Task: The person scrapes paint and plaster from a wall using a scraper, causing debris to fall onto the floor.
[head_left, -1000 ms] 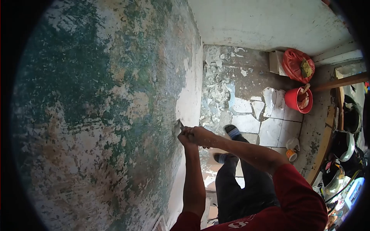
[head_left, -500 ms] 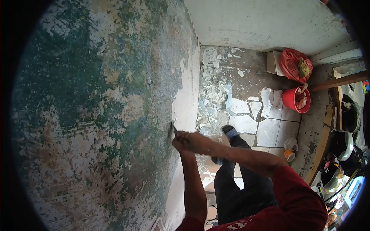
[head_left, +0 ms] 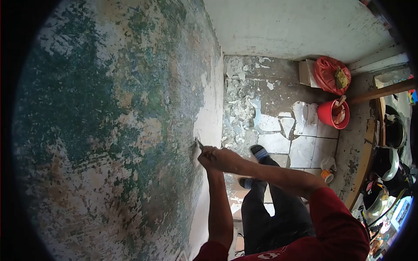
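Note:
Both my hands are closed together around a small scraper (head_left: 199, 144), and its dark blade meets the wall (head_left: 143, 130) where worn green paint borders a white strip. My right hand (head_left: 227, 160) comes in from the right and lies over the handle. Tucked against it, my left hand (head_left: 207, 164) rises from below and is partly covered by the right. The fingers hide most of the handle. Around the blade the wall is patchy, with green, grey and bare pale areas.
Peeled paint flakes (head_left: 239, 104) lie along the wall's foot. White tiles (head_left: 276, 141) cover part of the floor, near my sandalled feet (head_left: 260, 153). A red bucket (head_left: 324, 114), a red bag (head_left: 324, 78) and a cup (head_left: 327, 175) stand at the right. Helmets (head_left: 387, 163) sit beyond a ledge.
My hands and the scraper have moved slightly right and down in the view, with the blade now at the white strip's edge. The camera view has shifted a little. My grip looks the same.

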Demonstrator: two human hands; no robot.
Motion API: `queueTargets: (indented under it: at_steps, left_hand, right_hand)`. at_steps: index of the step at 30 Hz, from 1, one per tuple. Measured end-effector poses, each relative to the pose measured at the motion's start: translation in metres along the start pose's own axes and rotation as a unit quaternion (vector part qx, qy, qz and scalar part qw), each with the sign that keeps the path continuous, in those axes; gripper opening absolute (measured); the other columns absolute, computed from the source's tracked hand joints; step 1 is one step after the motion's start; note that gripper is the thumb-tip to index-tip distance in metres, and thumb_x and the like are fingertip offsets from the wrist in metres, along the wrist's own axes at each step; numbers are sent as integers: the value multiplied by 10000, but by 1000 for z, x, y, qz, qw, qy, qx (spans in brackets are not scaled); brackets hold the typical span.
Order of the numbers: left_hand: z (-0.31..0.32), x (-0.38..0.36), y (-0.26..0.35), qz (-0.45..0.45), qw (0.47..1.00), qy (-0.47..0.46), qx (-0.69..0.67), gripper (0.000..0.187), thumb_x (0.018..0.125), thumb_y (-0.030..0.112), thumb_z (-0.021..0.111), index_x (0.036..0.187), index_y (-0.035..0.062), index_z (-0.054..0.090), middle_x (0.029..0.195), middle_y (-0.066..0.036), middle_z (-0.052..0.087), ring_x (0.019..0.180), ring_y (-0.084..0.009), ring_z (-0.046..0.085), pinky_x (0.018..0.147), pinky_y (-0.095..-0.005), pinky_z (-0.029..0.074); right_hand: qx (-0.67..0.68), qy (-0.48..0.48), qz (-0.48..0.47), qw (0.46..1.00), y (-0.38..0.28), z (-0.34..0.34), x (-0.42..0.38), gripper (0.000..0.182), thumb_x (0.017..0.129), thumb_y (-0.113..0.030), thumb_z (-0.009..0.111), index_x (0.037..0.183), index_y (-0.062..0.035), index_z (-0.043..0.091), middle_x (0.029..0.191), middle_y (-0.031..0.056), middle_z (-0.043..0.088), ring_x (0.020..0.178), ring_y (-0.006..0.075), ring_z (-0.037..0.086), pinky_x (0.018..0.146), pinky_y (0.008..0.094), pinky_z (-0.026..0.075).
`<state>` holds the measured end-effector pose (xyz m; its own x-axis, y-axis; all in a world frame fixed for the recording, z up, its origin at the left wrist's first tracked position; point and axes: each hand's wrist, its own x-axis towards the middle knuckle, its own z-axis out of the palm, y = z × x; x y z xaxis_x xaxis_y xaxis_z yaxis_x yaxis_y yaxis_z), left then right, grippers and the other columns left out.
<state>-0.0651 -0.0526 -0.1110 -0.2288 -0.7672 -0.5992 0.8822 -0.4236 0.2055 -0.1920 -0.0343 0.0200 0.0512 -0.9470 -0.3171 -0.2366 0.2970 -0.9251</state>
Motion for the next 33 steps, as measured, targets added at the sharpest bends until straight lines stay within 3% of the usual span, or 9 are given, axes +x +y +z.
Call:
queueTargets:
  at_steps: [2, 3, 5, 11, 16, 22, 24, 28, 33]
  left_hand:
    - [6, -25, 11, -77, 972, -164, -148, 185, 765, 78, 424, 582, 90, 400, 514, -16, 378, 456, -84, 373, 479, -255, 356]
    - [25, -25, -5, 102, 988, 112, 43, 183, 780, 119, 420, 600, 85, 425, 541, -21, 416, 475, -96, 407, 495, -275, 375]
    - [-23, 10, 11, 40, 993, 1, 107, 178, 804, 129, 393, 653, 76, 473, 596, -26, 470, 517, -114, 459, 501, -262, 399]
    - [-24, -5, 15, -9, 987, -157, 2, 200, 805, 85, 378, 608, 114, 399, 551, 34, 383, 465, -62, 370, 439, -209, 325]
    - [-4, 34, 6, -67, 997, 13, -22, 232, 747, 58, 404, 526, 117, 373, 470, 26, 369, 414, -88, 361, 449, -222, 345]
    - [45, -18, 6, 23, 997, 73, 25, 253, 764, 58, 379, 519, 119, 361, 466, 27, 350, 398, -90, 337, 440, -223, 334]
    - [22, 14, 1, 71, 968, 85, 225, 255, 767, 73, 382, 517, 119, 361, 468, 26, 352, 404, -90, 342, 441, -227, 335]
    - [12, 14, 4, -41, 980, -188, 50, 201, 798, 137, 384, 613, 128, 463, 587, 17, 467, 527, -85, 459, 520, -222, 378]
    - [32, 2, 10, -10, 997, 64, 42, 202, 753, 93, 382, 553, 120, 391, 501, 14, 420, 459, -93, 425, 479, -242, 386]
  right_hand:
    - [-56, -38, -56, 996, -7, 1, -15, 250, 802, -192, 427, 873, 5, 564, 688, 216, 575, 628, 355, 578, 573, 425, 458]
    - [-19, -41, -34, 998, -13, 4, -10, 249, 803, -191, 424, 872, 4, 561, 680, 217, 573, 619, 355, 577, 569, 426, 458]
    - [66, -80, -4, 995, -16, -6, 9, 258, 757, -271, 502, 919, -73, 532, 606, 120, 571, 417, 183, 531, 368, 302, 463]
    - [-75, -18, -72, 994, -4, -1, -9, 216, 791, -155, 401, 801, -22, 571, 640, 215, 565, 534, 356, 559, 507, 415, 460]
    - [28, -169, 204, 964, -19, -24, 31, 284, 763, -282, 486, 961, -90, 559, 816, 136, 617, 714, 299, 603, 680, 362, 482]
    - [-19, -20, -71, 997, -22, -13, 6, 236, 787, -160, 419, 747, 17, 570, 601, 194, 562, 566, 346, 573, 548, 403, 476]
    - [2, -146, 111, 983, -20, -23, 31, 250, 756, -212, 481, 954, -79, 555, 784, 149, 614, 552, 281, 601, 503, 355, 496]
    - [-112, -69, -30, 991, -13, -25, 17, 278, 799, -172, 393, 746, 29, 579, 609, 214, 561, 576, 366, 570, 568, 414, 475]
    - [53, -202, 137, 968, -13, -24, 33, 279, 747, -162, 442, 971, -46, 562, 711, 120, 611, 437, 206, 564, 298, 289, 426]
